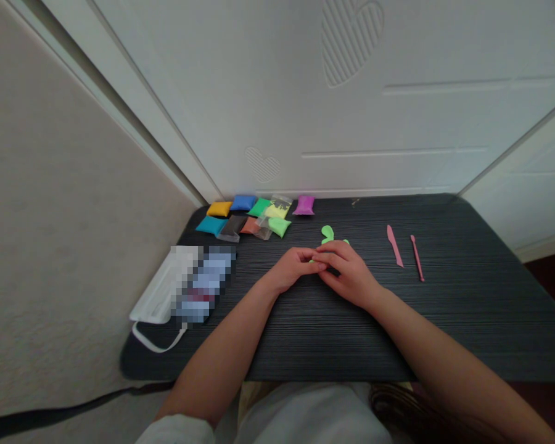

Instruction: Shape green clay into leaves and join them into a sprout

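Note:
Over the middle of the dark table (277, 345), my left hand (292, 269) and my right hand (351, 274) meet at the fingertips. Both are closed in a pinch, and a small bit of light green modelling clay (311, 261) peeks out between the fingers. Most of that bit is hidden. Just beyond my right hand lies a flat light green clay shape (327, 232) with rounded lobes, its nearer part covered by my fingers.
Several clay packets (243, 203) in different colours lie at the back left, with a purple packet (304, 205) beside them. A pink clay knife (394, 246) and a thin pink tool (417, 258) lie right. On the left are a white mask (160, 296) and a blurred-out object (208, 283).

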Action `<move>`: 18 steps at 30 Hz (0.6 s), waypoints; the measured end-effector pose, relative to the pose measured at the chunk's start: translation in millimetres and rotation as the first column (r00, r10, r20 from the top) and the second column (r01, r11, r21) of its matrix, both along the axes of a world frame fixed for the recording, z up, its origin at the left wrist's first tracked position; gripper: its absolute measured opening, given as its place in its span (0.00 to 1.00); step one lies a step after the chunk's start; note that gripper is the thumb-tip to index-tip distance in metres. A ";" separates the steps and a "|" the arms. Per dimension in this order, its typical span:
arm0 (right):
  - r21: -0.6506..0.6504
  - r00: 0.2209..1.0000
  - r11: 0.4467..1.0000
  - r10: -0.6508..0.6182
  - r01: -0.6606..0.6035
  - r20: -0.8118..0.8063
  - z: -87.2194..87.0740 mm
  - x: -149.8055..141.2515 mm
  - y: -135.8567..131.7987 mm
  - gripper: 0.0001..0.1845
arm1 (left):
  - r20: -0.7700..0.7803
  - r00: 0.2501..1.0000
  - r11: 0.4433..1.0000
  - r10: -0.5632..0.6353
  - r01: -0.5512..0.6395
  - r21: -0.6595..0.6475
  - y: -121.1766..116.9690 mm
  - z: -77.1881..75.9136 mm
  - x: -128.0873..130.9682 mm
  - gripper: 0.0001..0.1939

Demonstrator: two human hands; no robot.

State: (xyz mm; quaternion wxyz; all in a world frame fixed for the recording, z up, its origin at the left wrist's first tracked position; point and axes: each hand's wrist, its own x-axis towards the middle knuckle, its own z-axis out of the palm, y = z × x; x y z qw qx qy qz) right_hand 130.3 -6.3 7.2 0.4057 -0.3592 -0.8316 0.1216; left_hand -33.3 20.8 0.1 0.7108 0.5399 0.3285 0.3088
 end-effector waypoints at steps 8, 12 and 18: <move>0.001 1.000 1.000 -0.007 0.007 -0.003 1.7 -0.3 -0.9 0.15 | 0.044 0.999 1.000 0.017 -0.016 -0.026 -0.9 -1.5 0.9 0.07; 0.001 1.000 1.000 -0.008 0.008 -0.006 1.3 0.0 -1.0 0.15 | 0.026 1.000 0.999 0.017 -0.016 -0.033 -1.1 -1.3 0.8 0.07; 0.001 1.000 1.000 0.001 -0.001 0.002 1.2 -0.6 -0.7 0.15 | -0.003 1.000 0.999 0.021 -0.021 -0.028 -1.1 -0.9 1.0 0.09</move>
